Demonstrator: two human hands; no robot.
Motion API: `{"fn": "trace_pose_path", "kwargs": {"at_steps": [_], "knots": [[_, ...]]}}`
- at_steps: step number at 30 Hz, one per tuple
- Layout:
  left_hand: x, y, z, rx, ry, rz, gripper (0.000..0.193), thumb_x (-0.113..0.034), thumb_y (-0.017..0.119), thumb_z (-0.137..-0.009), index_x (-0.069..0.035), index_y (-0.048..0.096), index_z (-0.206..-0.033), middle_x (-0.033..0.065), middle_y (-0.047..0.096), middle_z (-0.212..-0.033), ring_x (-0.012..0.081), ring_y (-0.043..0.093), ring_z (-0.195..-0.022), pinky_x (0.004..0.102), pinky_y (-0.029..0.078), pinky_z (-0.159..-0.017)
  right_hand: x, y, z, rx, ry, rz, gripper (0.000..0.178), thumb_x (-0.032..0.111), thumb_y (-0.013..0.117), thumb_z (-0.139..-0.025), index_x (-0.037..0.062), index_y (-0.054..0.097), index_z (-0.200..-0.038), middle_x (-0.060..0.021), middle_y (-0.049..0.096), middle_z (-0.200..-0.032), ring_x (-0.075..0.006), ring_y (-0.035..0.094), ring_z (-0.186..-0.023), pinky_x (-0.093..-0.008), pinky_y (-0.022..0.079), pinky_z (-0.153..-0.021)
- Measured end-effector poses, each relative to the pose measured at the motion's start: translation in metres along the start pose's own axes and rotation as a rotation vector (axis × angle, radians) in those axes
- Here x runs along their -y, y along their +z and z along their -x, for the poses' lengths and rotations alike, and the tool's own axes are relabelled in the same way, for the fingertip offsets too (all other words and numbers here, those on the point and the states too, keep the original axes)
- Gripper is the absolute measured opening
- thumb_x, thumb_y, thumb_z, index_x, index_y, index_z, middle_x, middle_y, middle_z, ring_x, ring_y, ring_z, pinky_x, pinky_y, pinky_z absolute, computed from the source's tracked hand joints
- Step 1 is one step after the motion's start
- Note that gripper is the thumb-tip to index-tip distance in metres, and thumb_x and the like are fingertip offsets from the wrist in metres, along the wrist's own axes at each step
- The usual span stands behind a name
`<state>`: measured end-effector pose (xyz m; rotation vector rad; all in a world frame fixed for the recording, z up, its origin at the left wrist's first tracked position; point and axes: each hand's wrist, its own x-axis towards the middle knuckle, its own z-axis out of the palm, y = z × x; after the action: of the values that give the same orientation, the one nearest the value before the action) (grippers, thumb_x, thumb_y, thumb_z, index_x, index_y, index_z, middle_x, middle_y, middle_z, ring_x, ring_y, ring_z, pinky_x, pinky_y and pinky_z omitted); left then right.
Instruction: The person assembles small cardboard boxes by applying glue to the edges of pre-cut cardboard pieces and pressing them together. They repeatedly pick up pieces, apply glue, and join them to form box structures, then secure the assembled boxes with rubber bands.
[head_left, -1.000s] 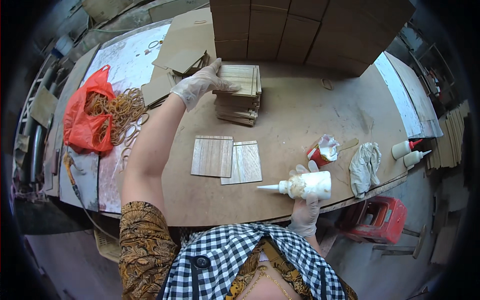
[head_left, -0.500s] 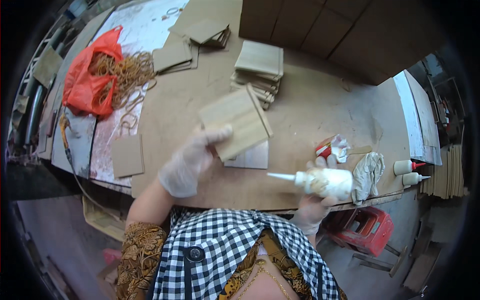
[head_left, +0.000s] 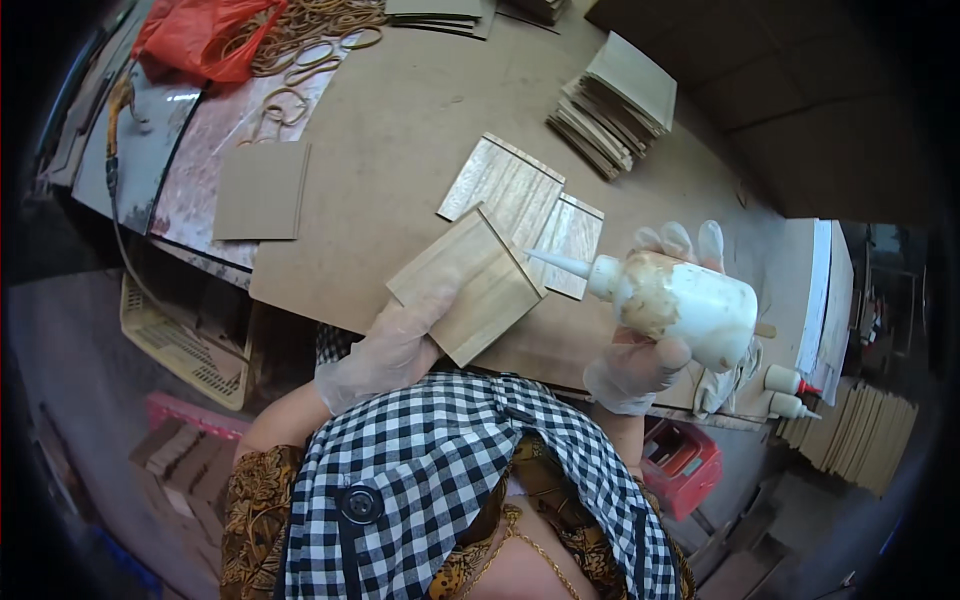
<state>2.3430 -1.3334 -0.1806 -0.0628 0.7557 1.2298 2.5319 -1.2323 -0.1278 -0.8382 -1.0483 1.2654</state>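
Observation:
My gloved left hand (head_left: 402, 335) grips a square wooden panel (head_left: 462, 290) by its near left side, thumb on top. A dark groove or strip runs along the panel's right edge. In my gloved right hand (head_left: 640, 365) lies a white squeeze bottle (head_left: 690, 305) with brown stains. Its pointed nozzle (head_left: 560, 262) is aimed left, with the tip close to the panel's right edge; whether they touch I cannot tell. Just beyond, two more grooved wooden panels lie on the table, a larger one (head_left: 495, 180) and another (head_left: 572, 240) partly behind the nozzle.
A stack of panels (head_left: 620, 100) stands farther back, near a large brown box (head_left: 800, 100). At left are a thin square board (head_left: 262, 192), rubber bands (head_left: 300, 40) and a red plastic bag (head_left: 205, 40). Two small bottles (head_left: 790, 380) sit at the table's right edge.
My view has shifted. The held panel has come nearer my body, and the bottle's nozzle has moved close to its edge. The panels on the table beneath now show more fully.

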Motion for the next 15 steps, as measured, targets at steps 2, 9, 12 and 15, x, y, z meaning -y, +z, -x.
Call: {"fn": "trace_pose_path", "kwargs": {"at_steps": [2,9,12,15], "knots": [[0.004,-0.014,0.0,0.035,-0.019,0.084,0.06,-0.029,0.058,-0.099,-0.006,0.031,-0.148,0.0131,0.046,-0.143,0.0258,0.047,-0.132,0.0439,0.039,-0.112,-0.007,0.01,0.001,0.042,0.005,-0.022,0.12,0.05,0.093,-0.057,0.0061,0.029,-0.149,-0.014,0.051,-0.129,-0.0318,0.051,-0.119,-0.0467,0.044,-0.105],[0.008,-0.024,-0.006,0.132,-0.011,0.031,0.065,-0.038,0.056,-0.099,-0.006,0.029,-0.149,0.0129,0.043,-0.145,0.0246,0.045,-0.133,0.0437,0.039,-0.112,-0.01,0.034,-0.003,0.085,0.055,0.046,0.105,0.048,0.092,-0.059,0.0112,0.036,-0.141,-0.0096,0.05,-0.132,-0.0296,0.053,-0.122,-0.048,0.048,-0.103],[0.006,-0.023,-0.007,0.146,-0.017,0.034,0.065,-0.039,0.056,-0.099,-0.006,0.029,-0.148,0.0129,0.044,-0.144,0.0241,0.045,-0.132,0.0435,0.039,-0.111,-0.019,0.023,-0.002,0.104,0.027,0.101,0.093,0.049,0.089,-0.063,0.0148,0.043,-0.137,-0.006,0.04,-0.14,-0.0291,0.049,-0.125,-0.049,0.046,-0.103],[0.006,-0.023,-0.006,0.155,-0.026,0.031,0.066,-0.038,0.057,-0.098,-0.005,0.029,-0.148,0.013,0.044,-0.144,0.024,0.046,-0.132,0.0435,0.039,-0.111,-0.024,0.022,-0.004,0.106,-0.019,0.115,0.096,0.05,0.089,-0.064,0.0143,0.04,-0.138,-0.0069,0.045,-0.136,-0.028,0.051,-0.124,-0.0476,0.047,-0.103]]}}
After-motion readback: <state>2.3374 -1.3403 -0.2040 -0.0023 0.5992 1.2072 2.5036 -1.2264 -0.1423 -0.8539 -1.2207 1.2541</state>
